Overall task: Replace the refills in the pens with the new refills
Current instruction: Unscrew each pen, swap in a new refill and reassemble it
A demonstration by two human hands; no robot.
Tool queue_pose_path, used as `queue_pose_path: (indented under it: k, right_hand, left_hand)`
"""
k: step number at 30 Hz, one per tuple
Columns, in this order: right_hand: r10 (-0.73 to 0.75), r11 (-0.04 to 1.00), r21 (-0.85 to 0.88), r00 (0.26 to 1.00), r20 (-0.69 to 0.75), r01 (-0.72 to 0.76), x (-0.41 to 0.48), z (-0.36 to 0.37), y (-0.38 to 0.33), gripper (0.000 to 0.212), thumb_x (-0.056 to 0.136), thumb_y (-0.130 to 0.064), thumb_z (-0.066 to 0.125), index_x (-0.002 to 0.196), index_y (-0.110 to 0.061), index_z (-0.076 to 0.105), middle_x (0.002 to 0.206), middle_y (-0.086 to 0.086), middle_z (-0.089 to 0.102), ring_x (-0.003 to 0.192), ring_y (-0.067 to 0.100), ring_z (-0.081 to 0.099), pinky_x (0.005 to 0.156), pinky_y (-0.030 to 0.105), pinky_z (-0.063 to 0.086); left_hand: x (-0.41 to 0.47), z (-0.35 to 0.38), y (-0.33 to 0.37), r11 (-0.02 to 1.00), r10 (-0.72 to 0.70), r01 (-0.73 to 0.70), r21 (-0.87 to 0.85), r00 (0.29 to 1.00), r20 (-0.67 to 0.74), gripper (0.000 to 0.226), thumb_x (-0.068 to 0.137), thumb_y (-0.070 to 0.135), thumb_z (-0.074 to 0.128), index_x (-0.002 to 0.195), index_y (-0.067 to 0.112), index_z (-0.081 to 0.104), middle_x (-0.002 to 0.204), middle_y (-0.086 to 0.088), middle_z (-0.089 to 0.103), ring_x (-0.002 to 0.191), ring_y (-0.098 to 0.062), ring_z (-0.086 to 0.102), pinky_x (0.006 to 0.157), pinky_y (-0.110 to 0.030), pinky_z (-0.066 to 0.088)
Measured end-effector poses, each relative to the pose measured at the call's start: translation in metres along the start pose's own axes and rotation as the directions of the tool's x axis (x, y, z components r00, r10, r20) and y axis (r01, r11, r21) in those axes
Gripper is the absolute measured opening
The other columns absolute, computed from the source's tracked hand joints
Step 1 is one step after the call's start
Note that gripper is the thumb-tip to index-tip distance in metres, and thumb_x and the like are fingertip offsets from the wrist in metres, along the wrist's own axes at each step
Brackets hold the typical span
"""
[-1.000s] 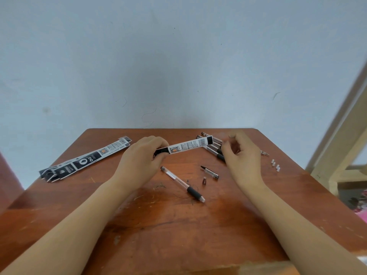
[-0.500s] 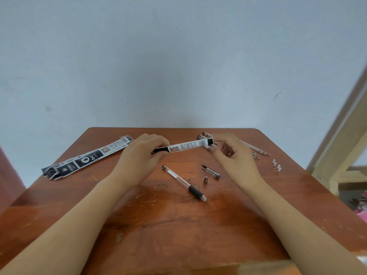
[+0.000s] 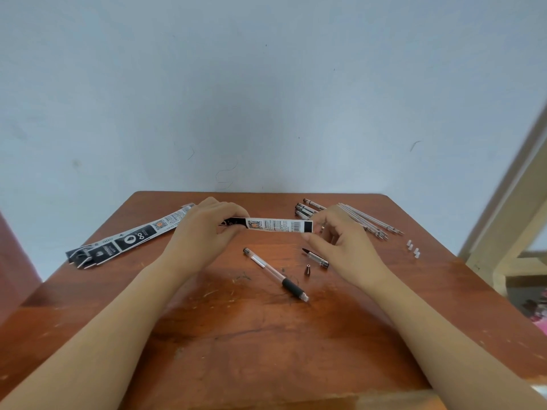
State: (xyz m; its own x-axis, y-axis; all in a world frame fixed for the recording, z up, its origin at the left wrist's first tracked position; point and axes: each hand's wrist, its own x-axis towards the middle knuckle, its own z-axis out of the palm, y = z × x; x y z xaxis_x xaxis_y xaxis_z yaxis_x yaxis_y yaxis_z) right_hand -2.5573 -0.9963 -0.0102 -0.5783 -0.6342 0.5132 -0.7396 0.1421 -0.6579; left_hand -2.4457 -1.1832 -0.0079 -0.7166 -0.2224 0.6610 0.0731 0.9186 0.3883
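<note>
Black-and-white refill packet (image 3: pixel 278 226) held above table (image 3: pixel 251 350): left hand (image 3: pixel 204 235) grips one end, right hand (image 3: pixel 340 244) pinches the other. Step judged: opening packet. Next: tear cleanly, draw one refill for pen barrel (image 3: pixel 272 270).

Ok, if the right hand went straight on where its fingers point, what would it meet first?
Probably the black end of the refill packet that the left hand grips. The right hand points left at it from very close, though depth is unclear.
</note>
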Motion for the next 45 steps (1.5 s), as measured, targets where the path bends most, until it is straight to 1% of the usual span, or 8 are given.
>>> queue_pose_path:
  k: [8, 15, 20, 25, 29, 38, 41, 45]
  right_hand:
    - [0.043, 0.996, 0.075, 0.996, -0.078, -0.037, 0.0, -0.003, 0.001, 0.03, 0.078, -0.008, 0.069, 0.065, -0.029, 0.051, 0.064, -0.012, 0.045, 0.052, -0.002, 0.044, 0.051, 0.007, 0.035]
    - [0.21, 0.968, 0.187, 0.946, -0.246, -0.167, 0.008, -0.006, 0.016, 0.026, 0.078, -0.01, 0.068, 0.063, -0.026, 0.054, 0.062, -0.006, 0.053, 0.051, 0.003, 0.044, 0.053, 0.019, 0.037]
    - [0.247, 0.961, 0.194, 0.922, -0.298, -0.195, 0.01, -0.009, 0.019, 0.026, 0.078, -0.008, 0.068, 0.062, -0.023, 0.054, 0.06, -0.006, 0.053, 0.05, 0.002, 0.046, 0.055, 0.026, 0.037]
    - [0.242, 0.965, 0.172, 0.927, -0.286, -0.198, 0.009, -0.009, 0.018, 0.025, 0.078, -0.009, 0.068, 0.061, -0.021, 0.054, 0.06, -0.006, 0.051, 0.049, 0.004, 0.044, 0.055, 0.025, 0.036]
    - [0.236, 0.967, 0.162, 0.931, -0.28, -0.196, 0.009, -0.008, 0.017, 0.025, 0.078, -0.009, 0.068, 0.061, -0.02, 0.054, 0.06, -0.003, 0.051, 0.054, 0.015, 0.042, 0.054, 0.025, 0.034]
    - [0.238, 0.968, 0.138, 0.941, -0.242, -0.209, 0.009, -0.008, 0.017, 0.02, 0.077, -0.01, 0.069, 0.064, -0.018, 0.057, 0.061, -0.001, 0.054, 0.055, 0.014, 0.042, 0.052, 0.021, 0.036]
    - [0.225, 0.971, 0.129, 0.949, -0.219, -0.2, 0.008, -0.007, 0.016, 0.02, 0.077, -0.01, 0.07, 0.063, -0.02, 0.059, 0.059, -0.003, 0.054, 0.052, 0.008, 0.043, 0.049, 0.013, 0.034]
    - [0.218, 0.97, 0.155, 0.957, -0.193, -0.19, 0.008, -0.005, 0.016, 0.018, 0.075, -0.011, 0.072, 0.061, -0.016, 0.061, 0.05, -0.018, 0.057, 0.049, 0.0, 0.046, 0.05, 0.012, 0.034]
  left_hand:
    - [0.002, -0.005, -0.018, 0.996, -0.045, 0.048, 0.075, 0.998, -0.036, 0.011, 0.077, 0.015, 0.061, 0.083, 0.012, 0.069, 0.067, 0.012, 0.056, 0.075, -0.021, 0.049, 0.067, -0.034, 0.037]
    - [0.004, -0.023, -0.044, 0.878, -0.336, 0.408, 0.25, 0.898, -0.283, 0.016, 0.084, 0.011, 0.053, 0.094, 0.014, 0.066, 0.09, -0.009, 0.066, 0.091, -0.031, 0.054, 0.069, -0.036, 0.04]
    - [0.002, -0.034, -0.054, 0.793, -0.36, 0.504, 0.343, 0.841, -0.404, 0.03, 0.089, 0.009, 0.043, 0.11, 0.016, 0.064, 0.105, -0.015, 0.064, 0.096, -0.037, 0.052, 0.068, -0.041, 0.042]
    - [-0.004, -0.034, -0.068, 0.639, -0.476, 0.554, 0.534, 0.83, -0.291, 0.042, 0.084, 0.0, 0.04, 0.113, 0.021, 0.061, 0.109, -0.016, 0.061, 0.096, -0.037, 0.049, 0.074, -0.039, 0.037]
    - [-0.007, -0.031, -0.073, 0.527, -0.673, 0.6, 0.603, 0.727, -0.135, 0.05, 0.082, 0.004, 0.042, 0.116, 0.038, 0.055, 0.12, -0.008, 0.054, 0.112, -0.03, 0.042, 0.091, -0.038, 0.031]
    - [-0.004, -0.029, -0.065, 0.582, -0.71, 0.598, 0.551, 0.704, -0.014, 0.054, 0.073, 0.013, 0.047, 0.121, 0.035, 0.048, 0.126, -0.005, 0.048, 0.116, -0.029, 0.035, 0.094, -0.04, 0.028]
    - [-0.001, -0.026, -0.056, 0.718, -0.574, 0.528, 0.454, 0.818, -0.043, 0.053, 0.077, 0.027, 0.043, 0.13, 0.027, 0.043, 0.135, -0.004, 0.043, 0.122, -0.027, 0.033, 0.099, -0.04, 0.028]
    - [0.002, -0.01, -0.029, 0.944, -0.166, 0.177, 0.278, 0.984, -0.064, 0.051, 0.076, 0.036, 0.039, 0.119, 0.015, 0.057, 0.116, -0.009, 0.059, 0.109, -0.029, 0.048, 0.088, -0.04, 0.038]
